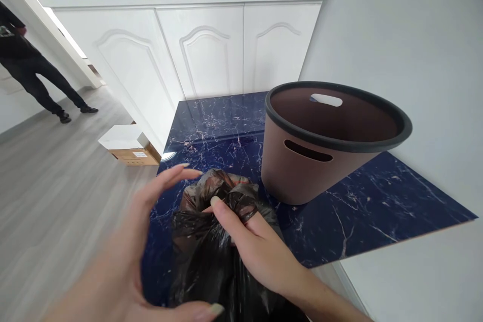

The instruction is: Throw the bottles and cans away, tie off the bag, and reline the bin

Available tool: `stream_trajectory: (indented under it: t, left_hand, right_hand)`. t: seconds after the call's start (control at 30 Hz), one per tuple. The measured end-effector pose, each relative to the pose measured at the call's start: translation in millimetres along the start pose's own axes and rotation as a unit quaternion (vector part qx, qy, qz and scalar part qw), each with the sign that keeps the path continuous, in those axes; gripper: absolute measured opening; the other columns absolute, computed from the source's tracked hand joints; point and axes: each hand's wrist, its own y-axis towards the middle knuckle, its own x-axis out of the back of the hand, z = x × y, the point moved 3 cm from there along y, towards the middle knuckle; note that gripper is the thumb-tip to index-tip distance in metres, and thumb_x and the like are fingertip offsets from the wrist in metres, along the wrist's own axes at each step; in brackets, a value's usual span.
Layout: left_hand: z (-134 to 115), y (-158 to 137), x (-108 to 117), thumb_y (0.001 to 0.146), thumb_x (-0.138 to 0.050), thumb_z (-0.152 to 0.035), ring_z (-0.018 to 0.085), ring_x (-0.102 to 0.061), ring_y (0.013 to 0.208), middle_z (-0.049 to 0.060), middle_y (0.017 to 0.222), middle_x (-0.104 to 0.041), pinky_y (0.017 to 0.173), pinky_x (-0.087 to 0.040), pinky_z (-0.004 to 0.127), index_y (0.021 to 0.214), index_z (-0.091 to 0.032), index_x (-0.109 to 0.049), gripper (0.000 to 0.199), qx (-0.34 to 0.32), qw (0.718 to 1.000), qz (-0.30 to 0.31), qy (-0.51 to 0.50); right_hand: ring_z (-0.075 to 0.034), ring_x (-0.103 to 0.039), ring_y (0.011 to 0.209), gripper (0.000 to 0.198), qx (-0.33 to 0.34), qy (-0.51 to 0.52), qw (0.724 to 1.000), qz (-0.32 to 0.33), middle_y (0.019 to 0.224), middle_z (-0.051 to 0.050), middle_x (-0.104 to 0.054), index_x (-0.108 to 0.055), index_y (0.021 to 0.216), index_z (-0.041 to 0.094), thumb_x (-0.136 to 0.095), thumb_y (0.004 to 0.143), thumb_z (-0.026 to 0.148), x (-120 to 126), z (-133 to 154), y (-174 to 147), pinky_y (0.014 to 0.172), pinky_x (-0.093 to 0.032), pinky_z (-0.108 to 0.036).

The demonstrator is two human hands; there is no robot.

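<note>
Head view: crumpled black plastic bag (219, 241) on the dark blue marbled floor mat (377, 201), near its front edge, beside the brown round plastic bin (302, 161). Right hand (256, 246) pinching the gathered neck; left hand (143, 241) spread alongside. Best kept bunched tight, grip close to the knot.

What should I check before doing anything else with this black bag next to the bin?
1. Right hand pinches the gathered top of the black bag: ok.
2. Left hand on the bag: only its thumb touches low down, fingers spread open beside it: not ok.
3. Bag top closed: bunched up, but whether it is knotted, cannot tell.
4. Brown bin stands upright on the blue marble floor: ok.
5. Bin has no liner showing inside: ok.
6. Person stands far off at the left, and the cardboard box is apart from the bag: ok.
</note>
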Motion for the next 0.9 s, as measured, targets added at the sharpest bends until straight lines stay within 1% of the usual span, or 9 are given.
stream_trajectory:
  t: [0.1, 0.23, 0.3, 0.4, 0.5, 0.57, 0.63, 0.8, 0.9]
  left_hand:
    - [6.0, -4.4, -25.3, 0.074, -0.094, -0.052, 0.040, -0.062, 0.140, 0.013, 0.152, -0.059, 0.113, -0.059, 0.054, 0.168, -0.038, -0.023, 0.118, 0.013, 1.000, -0.001, -0.027]
    - [11.0, -0.7, -39.3, 0.088, -0.082, -0.035, 0.028, -0.074, 0.117, 0.008, 0.129, -0.069, 0.095, -0.066, 0.040, 0.158, -0.037, -0.034, 0.085, 0.049, 0.997, 0.004, -0.065]
    - [10.9, 4.6, -37.1, 0.089, -0.077, -0.029, 0.025, -0.072, 0.111, 0.005, 0.119, -0.071, 0.087, -0.063, 0.035, 0.143, -0.034, -0.050, 0.061, 0.043, 0.998, 0.025, -0.048]
    - [8.3, 13.8, -32.1, 0.091, -0.067, -0.020, 0.023, -0.066, 0.100, 0.002, 0.099, -0.071, 0.091, -0.055, 0.037, 0.106, -0.027, -0.065, 0.016, -0.025, 0.995, 0.099, 0.000]
    - [10.1, 19.6, -28.7, 0.090, -0.061, -0.015, 0.021, -0.061, 0.090, 0.000, 0.088, -0.069, 0.095, -0.050, 0.039, 0.088, -0.024, -0.063, 0.010, -0.069, 0.988, 0.135, 0.025]
    - [14.7, 20.3, -27.5, 0.087, -0.060, -0.014, 0.022, -0.061, 0.092, 0.000, 0.087, -0.068, 0.091, -0.050, 0.037, 0.089, -0.025, -0.063, 0.012, -0.060, 0.991, 0.112, 0.031]
    - [19.2, 18.7, -28.1, 0.086, -0.060, -0.015, 0.022, -0.063, 0.095, 0.000, 0.091, -0.069, 0.085, -0.051, 0.033, 0.093, -0.026, -0.064, 0.014, -0.040, 0.996, 0.081, 0.028]
    - [19.5, 14.5, -30.0, 0.091, -0.065, -0.022, 0.018, -0.069, 0.090, 0.000, 0.100, -0.070, 0.079, -0.055, 0.028, 0.105, -0.026, -0.058, 0.017, 0.004, 1.000, 0.025, 0.003]
    - [16.7, 14.2, -27.1, 0.094, -0.068, -0.030, 0.018, -0.071, 0.089, 0.000, 0.095, -0.069, 0.078, -0.057, 0.026, 0.105, -0.026, -0.055, 0.018, 0.023, 0.999, 0.022, -0.009]
  right_hand:
    - [-0.024, -0.072, 0.112, 0.046, 0.006, 0.022, 1.000, 0.017, 0.099, -0.004, -0.076, -0.080, 0.115, 0.028, -0.051, 0.109, 0.063, 0.7, 7.5, -0.8, 0.102, -0.058, -0.039]
    - [-0.021, -0.071, 0.109, 0.039, 0.024, 0.012, 0.999, 0.043, 0.100, -0.002, -0.075, -0.079, 0.111, 0.029, -0.052, 0.110, 0.057, 8.3, 14.7, -7.5, 0.099, -0.059, -0.035]
    - [-0.020, -0.071, 0.099, 0.037, 0.005, -0.021, 0.999, 0.043, 0.093, -0.001, -0.072, -0.077, 0.102, 0.026, -0.055, 0.109, 0.055, 15.0, 16.9, -11.1, 0.090, -0.059, -0.031]
    - [-0.016, -0.066, 0.080, 0.036, -0.004, -0.068, 0.995, 0.067, 0.082, 0.001, -0.067, -0.073, 0.090, 0.024, -0.057, 0.109, 0.050, 24.6, 22.3, -15.2, 0.076, -0.056, -0.028]
    - [-0.015, -0.066, 0.077, 0.024, 0.062, -0.128, 0.983, 0.120, 0.085, 0.001, -0.071, -0.074, 0.089, 0.023, -0.063, 0.107, 0.034, 30.5, 29.1, -18.3, 0.076, -0.055, -0.027]
    - [-0.015, -0.069, 0.083, 0.015, 0.121, -0.197, 0.964, 0.131, 0.097, -0.001, -0.076, -0.077, 0.098, 0.023, -0.064, 0.104, 0.020, 33.1, 29.6, -20.2, 0.079, -0.056, -0.027]
    - [-0.016, -0.072, 0.090, 0.023, 0.176, -0.289, 0.935, 0.106, 0.106, -0.002, -0.078, -0.078, 0.108, 0.025, -0.061, 0.102, 0.011, 34.6, 25.4, -21.4, 0.080, -0.056, -0.028]
    - [-0.023, -0.074, 0.096, 0.036, 0.304, -0.487, 0.819, -0.018, 0.119, -0.009, -0.079, -0.075, 0.121, 0.019, -0.048, 0.101, 0.004, 29.0, 7.7, -22.6, 0.078, -0.059, -0.036]
    - [-0.024, -0.075, 0.100, 0.038, 0.352, -0.508, 0.782, -0.085, 0.127, -0.013, -0.078, -0.072, 0.125, 0.014, -0.043, 0.105, 0.003, 23.9, 1.4, -24.2, 0.081, -0.060, -0.037]
